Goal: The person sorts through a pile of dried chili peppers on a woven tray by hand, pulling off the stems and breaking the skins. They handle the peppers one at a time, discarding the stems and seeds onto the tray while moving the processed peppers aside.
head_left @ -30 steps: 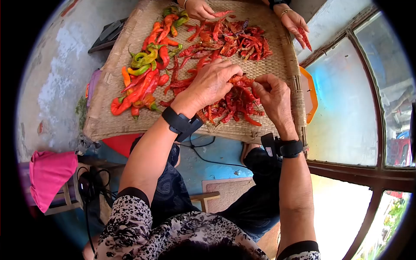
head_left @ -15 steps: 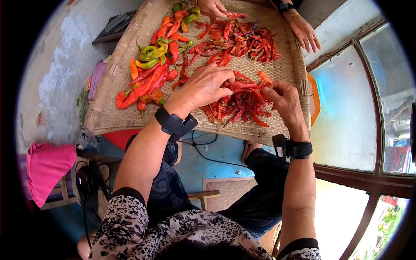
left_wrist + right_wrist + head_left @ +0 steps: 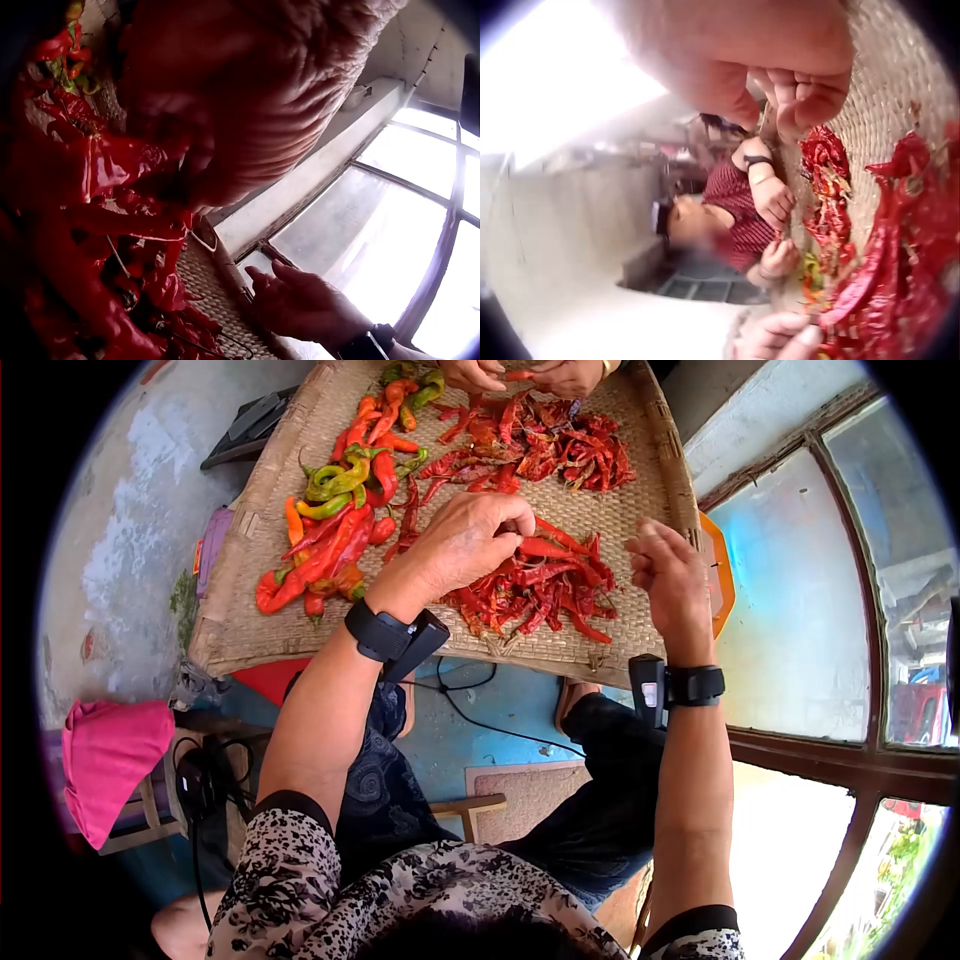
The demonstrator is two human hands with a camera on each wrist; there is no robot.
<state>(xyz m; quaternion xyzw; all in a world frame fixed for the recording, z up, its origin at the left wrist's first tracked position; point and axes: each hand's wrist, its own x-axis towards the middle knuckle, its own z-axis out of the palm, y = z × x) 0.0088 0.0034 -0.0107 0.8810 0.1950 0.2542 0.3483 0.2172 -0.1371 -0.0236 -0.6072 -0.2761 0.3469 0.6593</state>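
In the head view the left hand (image 3: 465, 545) is over the near pile of dried red peppers (image 3: 545, 595). Its thumb and a finger pinch the end of a red pepper, seen in the right wrist view, where the hand (image 3: 780, 337) and pepper (image 3: 855, 289) show at the bottom. Right of that pile, the right hand (image 3: 670, 580) hovers above the woven tray (image 3: 250, 635), apart from the peppers, its fingers loosely bent and nothing visible in them. The left wrist view shows this right hand (image 3: 304, 304) beyond the peppers.
Fresh red and green peppers (image 3: 340, 540) lie at the tray's left. Across the tray another person's hands (image 3: 570, 375) hold a red piece beside a second dried pile (image 3: 595, 450). Window panes (image 3: 800, 600) stand at the right; a black cable (image 3: 480, 725) runs over the floor below.
The right hand has drawn away from the pile, and the orange-red piece it held is gone from its fingers. The other person's hands have come together at the top.
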